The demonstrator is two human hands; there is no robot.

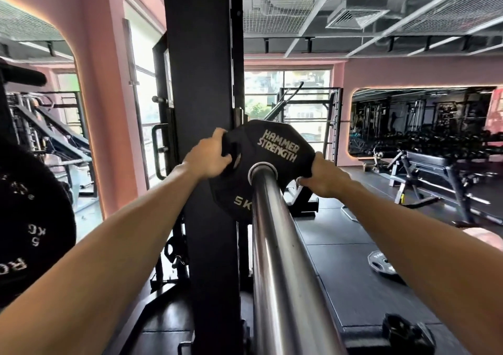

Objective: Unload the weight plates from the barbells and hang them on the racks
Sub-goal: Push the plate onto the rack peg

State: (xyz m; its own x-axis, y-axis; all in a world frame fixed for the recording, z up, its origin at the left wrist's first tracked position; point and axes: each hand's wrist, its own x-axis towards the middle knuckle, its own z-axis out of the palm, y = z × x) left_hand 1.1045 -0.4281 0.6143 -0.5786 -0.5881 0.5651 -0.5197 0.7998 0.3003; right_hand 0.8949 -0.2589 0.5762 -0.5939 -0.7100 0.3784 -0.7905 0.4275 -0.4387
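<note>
While the bar ran straight out from under the camera toward the upright, a black plate marked HAMMER STRENGTH and 5K sat on its far end, threaded on the chrome sleeve and close against the post. Both hands were on that plate. The left hand gripped its upper left edge, fingers curled over the rim and thumb tucked into a cutout. The right hand gripped the right edge, fingers wrapped round behind the rim. Each grip was closed on the plate, and both forearms reached out level on either side of the bar.

At the left edge of the view hung another black plate, marked 5 KG, partly cut off; what it hung on I could not tell. Down on the dark floor to the right lay a grey plate, flat, well apart from the bar. Farther right stood a padded bench, and behind it a mirror was set in the pink wall.
</note>
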